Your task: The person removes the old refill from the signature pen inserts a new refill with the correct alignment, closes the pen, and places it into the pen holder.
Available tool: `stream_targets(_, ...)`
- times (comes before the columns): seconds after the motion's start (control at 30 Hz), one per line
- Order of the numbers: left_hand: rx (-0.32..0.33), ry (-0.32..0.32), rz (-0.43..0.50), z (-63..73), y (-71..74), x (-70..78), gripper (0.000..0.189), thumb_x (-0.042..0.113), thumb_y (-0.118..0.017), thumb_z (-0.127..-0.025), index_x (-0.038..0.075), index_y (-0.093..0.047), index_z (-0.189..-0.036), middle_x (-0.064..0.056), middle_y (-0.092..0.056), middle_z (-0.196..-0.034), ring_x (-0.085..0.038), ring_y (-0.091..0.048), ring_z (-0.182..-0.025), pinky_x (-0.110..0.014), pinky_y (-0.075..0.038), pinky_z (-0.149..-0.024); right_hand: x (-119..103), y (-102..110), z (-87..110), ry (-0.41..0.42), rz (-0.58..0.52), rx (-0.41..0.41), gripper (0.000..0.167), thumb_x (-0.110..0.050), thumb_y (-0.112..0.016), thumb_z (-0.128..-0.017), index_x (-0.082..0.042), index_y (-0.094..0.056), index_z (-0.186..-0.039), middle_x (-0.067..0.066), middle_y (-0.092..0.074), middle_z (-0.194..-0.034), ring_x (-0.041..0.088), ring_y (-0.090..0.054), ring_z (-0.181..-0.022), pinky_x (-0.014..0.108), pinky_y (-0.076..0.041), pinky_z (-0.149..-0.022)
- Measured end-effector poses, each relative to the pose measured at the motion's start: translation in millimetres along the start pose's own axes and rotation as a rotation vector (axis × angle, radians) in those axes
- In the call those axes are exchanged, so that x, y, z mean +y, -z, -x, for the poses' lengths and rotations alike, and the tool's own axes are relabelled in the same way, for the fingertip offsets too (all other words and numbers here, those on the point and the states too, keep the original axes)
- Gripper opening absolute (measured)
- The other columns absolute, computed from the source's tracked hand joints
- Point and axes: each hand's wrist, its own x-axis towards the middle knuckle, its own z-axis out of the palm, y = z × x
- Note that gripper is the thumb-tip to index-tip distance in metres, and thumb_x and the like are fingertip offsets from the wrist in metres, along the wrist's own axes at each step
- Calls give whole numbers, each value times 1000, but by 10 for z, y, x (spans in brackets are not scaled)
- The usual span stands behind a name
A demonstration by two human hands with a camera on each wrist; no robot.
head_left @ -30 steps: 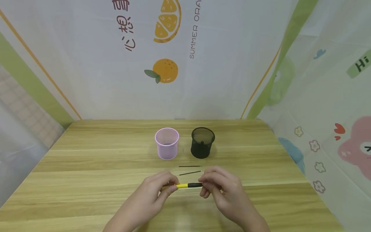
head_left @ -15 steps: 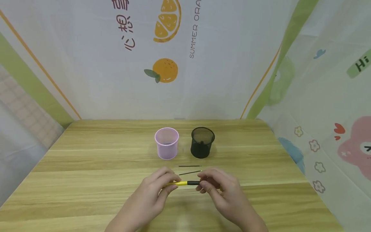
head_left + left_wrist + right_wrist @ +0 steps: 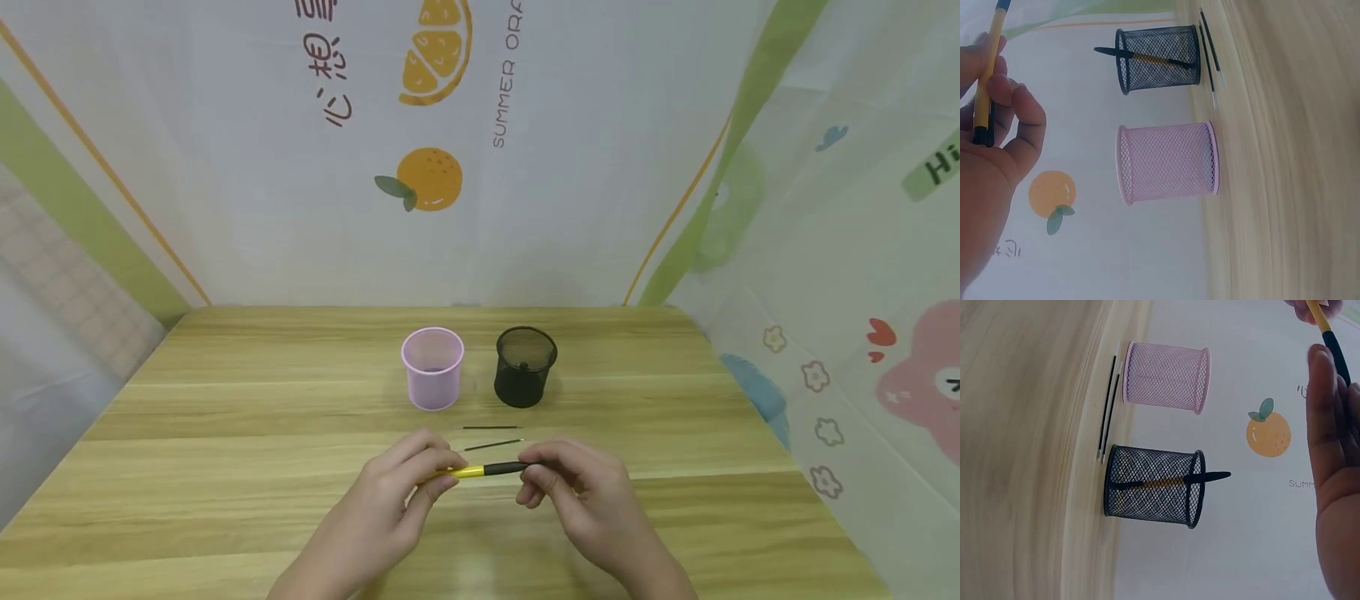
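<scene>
My left hand (image 3: 401, 487) grips the yellow barrel of a pen (image 3: 470, 472), thumb below and fingers above. My right hand (image 3: 585, 492) pinches the tapered end of the pen's black grip section between thumb and forefinger. The pen lies almost level between both hands, its right end a little higher. Beyond it on the table are two thin dark pen refills (image 3: 490, 427), one straight across and one slanted. In the left wrist view, the pen's black rear end (image 3: 984, 136) shows near the palm.
Behind the refills stand a pink mesh pen cup (image 3: 433, 390) and, to its right, a black mesh pen cup (image 3: 520, 387). Another yellow-and-black pen (image 3: 1163, 482) stands in the black cup. A printed white cloth (image 3: 555, 208) hangs behind the wooden table (image 3: 225, 467).
My right fingers have shifted outward along the black section, so more of it shows than half a second ago. The pen's right end has risen slightly. Cups and refills stay put.
</scene>
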Motion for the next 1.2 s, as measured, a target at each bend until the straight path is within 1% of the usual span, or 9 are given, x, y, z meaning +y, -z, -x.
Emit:
stream_targets(0.13,9,-23,-22,2,-20,-12,28,-6,-73,-94,12,-73,-116,6,-66,-107,-4,-63,-89,-8,-50,-80,-17,-6,-4,-40,68,10,20,10,-68,-96,-6,-72,-106,2,-69,-75,5,-67,-62,17,-57,-57)
stream_targets(0.33,17,-37,-34,3,-34,-20,29,-7,-74,-93,11,-73,-116,5,-66,-107,-4,-63,-88,-8,-50,-80,-32,-30,-10,-71,213,4,21,3,-65,-102,-17,-67,-92,-9,-59,-64,-7,-54,-58,11,-48,-56)
stream_targets(0.47,13,-41,-43,1,-41,-10,27,-5,-73,-94,9,-73,-117,5,-65,-107,-4,-62,-87,-7,-50,-80,-33,-45,-4,-100,235,-12,29,1,-59,-106,-19,-60,-84,-11,-54,-57,-11,-46,-55,10,-41,-50)
stream_targets(0.57,6,-22,-105,3,-40,3,24,-1,-74,-95,9,-74,-117,6,-65,-107,-3,-61,-88,-7,-50,-81,-35,-48,-4,-125,225,-15,31,-1,-58,-107,-19,-60,-82,-9,-54,-57,-10,-46,-55,12,-42,-50)
stream_targets(0.63,-6,3,-164,4,-33,9,22,2,-76,-95,11,-75,-115,9,-65,-105,-3,-60,-89,-7,-49,-82,-36,-46,-6,-135,225,-10,28,-2,-59,-107,-20,-64,-85,-8,-57,-62,-8,-51,-57,14,-46,-53)
stream_targets(0.73,-26,42,-236,10,-19,10,16,5,-78,-94,12,-75,-108,13,-64,-100,-2,-57,-90,-8,-49,-82,-26,-39,-10,-95,223,3,17,0,-66,-102,-16,-71,-101,-6,-66,-76,-2,-60,-65,16,-53,-60)
stream_targets(0.87,-41,68,-251,17,-4,-2,13,6,-78,-94,14,-75,-103,15,-65,-93,-1,-55,-89,-11,-49,-79,13,-32,-22,39,224,34,30,10,-74,-92,-8,-71,-115,0,-73,-94,6,-67,-75,15,-58,-69)
stream_targets(1.0,-26,20,-267,7,-3,-27,10,10,-76,-96,15,-76,-105,15,-68,-92,-2,-55,-87,-12,-48,-79,45,-31,-25,105,232,61,32,15,-76,-87,-7,-71,-110,3,-72,-93,8,-66,-75,14,-57,-72)
stream_targets(1.2,50,-96,-297,-20,-11,-62,7,17,-74,-99,13,-78,-103,11,-73,-89,-6,-57,-83,-16,-46,-79,39,-47,-6,54,291,64,26,9,-74,-92,-17,-69,-95,-8,-63,-77,-1,-56,-70,11,-49,-66)
